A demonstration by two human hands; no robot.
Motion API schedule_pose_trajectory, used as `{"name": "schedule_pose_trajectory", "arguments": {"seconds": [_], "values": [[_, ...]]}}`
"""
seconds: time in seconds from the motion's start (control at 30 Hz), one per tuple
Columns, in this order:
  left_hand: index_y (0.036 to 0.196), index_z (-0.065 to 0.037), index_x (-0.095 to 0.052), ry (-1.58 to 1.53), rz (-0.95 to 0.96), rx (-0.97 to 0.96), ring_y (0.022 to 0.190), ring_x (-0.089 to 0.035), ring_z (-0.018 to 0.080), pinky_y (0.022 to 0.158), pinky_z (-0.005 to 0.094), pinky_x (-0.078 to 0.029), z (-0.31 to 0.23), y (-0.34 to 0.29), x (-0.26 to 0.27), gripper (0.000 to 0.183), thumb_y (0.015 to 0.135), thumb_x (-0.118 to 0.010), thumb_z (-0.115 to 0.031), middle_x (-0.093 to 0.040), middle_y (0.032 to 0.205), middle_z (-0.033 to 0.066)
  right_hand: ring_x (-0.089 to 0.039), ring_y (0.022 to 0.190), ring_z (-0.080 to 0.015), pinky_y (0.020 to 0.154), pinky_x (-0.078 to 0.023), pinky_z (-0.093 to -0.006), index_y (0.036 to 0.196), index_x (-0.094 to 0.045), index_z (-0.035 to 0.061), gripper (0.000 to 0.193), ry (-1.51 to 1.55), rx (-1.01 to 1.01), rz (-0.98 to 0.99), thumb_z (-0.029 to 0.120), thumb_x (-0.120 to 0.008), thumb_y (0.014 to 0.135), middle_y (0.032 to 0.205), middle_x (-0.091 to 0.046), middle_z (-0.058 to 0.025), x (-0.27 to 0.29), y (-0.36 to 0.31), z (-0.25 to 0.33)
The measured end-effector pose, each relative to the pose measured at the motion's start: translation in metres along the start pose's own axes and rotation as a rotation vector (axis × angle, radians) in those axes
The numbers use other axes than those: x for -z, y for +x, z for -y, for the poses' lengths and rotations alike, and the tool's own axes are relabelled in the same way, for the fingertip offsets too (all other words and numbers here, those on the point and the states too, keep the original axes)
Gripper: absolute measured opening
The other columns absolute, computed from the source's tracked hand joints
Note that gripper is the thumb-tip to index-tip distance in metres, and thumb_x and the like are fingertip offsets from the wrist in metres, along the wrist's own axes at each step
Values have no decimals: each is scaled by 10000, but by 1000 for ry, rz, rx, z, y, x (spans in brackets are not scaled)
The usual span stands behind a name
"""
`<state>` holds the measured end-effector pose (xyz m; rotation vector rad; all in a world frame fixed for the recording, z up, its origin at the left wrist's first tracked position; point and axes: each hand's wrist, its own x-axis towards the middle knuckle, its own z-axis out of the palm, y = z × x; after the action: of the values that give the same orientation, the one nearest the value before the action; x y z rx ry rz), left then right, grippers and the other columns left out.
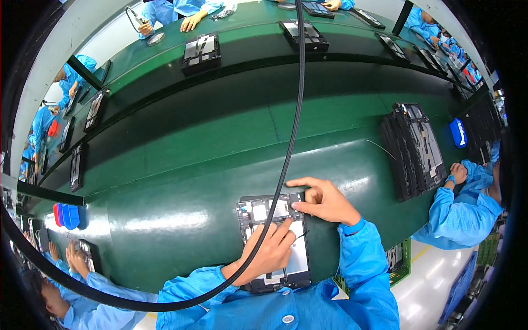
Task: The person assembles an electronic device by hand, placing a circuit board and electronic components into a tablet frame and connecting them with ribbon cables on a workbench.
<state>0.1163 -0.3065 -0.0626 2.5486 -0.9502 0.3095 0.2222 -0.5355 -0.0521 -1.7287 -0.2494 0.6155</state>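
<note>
On the green bench in front of me lies a tablet-like device with its inside exposed point(297, 250), showing a black frame and silver and white parts. My left hand point(267, 250) rests over its middle, fingers reaching across the inner parts; its thumb is hidden. A short thin black wire point(302, 235) sticks out beside these fingertips. At the device's top right corner, my right hand point(329, 202) touches the edge with its thumb. The right index finger stretches out to the left beyond the top edge, apart from the thumb, while the other fingers are curled.
A black cable point(297, 110) hangs across the view, passing in front of my left hand. To the right stands a stack of similar devices point(418, 148), near a co-worker's sleeve point(462, 209). Beyond, a dark raised strip carries more devices point(201, 52). Blue bins point(69, 216) stand left.
</note>
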Motion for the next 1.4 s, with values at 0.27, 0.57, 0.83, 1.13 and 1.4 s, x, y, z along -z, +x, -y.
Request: {"name": "schedule_pose_trajectory", "arguments": {"seconds": [0.27,0.57,0.83,1.13,1.4], "values": [[1027,-55,-669,-59,-24,3,885,-591,276,779,420,-463,1,-1,-2,363,696,-783,-151,-703,1385,168,-588,526,-81,465,-416,-283,1722,-380,125,878,-98,-205,231,146,-829,967,681,-723,-51,10,-10,17],[1019,-36,-667,-106,-55,0,881,-593,285,767,417,-478,2,-2,-4,319,726,-758,-122,-697,1394,182,-570,513,-73,451,-408,-272,1625,-470,122,758,-36,-259,288,115,-830,958,685,-697,-37,12,-6,13],[1087,4,-662,-119,-30,-5,978,-624,296,912,411,-519,1,-1,4,358,768,-749,-132,-689,1341,216,-608,538,-85,450,-432,-268,1592,-485,113,717,5,-318,244,81,-805,952,702,-711,-53,3,-4,14],[1022,-12,-691,-301,-217,69,842,-648,285,745,419,-542,2,-6,-7,267,756,-709,-15,-738,1322,170,-614,560,-95,473,-458,-276,1556,-510,102,697,-15,-326,184,56,-794,921,697,-702,-53,-5,-9,23],[1014,-32,-761,-396,-495,118,800,-699,301,712,421,-552,38,-54,8,312,722,-667,24,-770,1036,116,-625,659,-67,594,-468,-232,1441,-662,85,561,207,20,-114,31,-830,908,752,-708,-22,-21,-19,-8]]}}
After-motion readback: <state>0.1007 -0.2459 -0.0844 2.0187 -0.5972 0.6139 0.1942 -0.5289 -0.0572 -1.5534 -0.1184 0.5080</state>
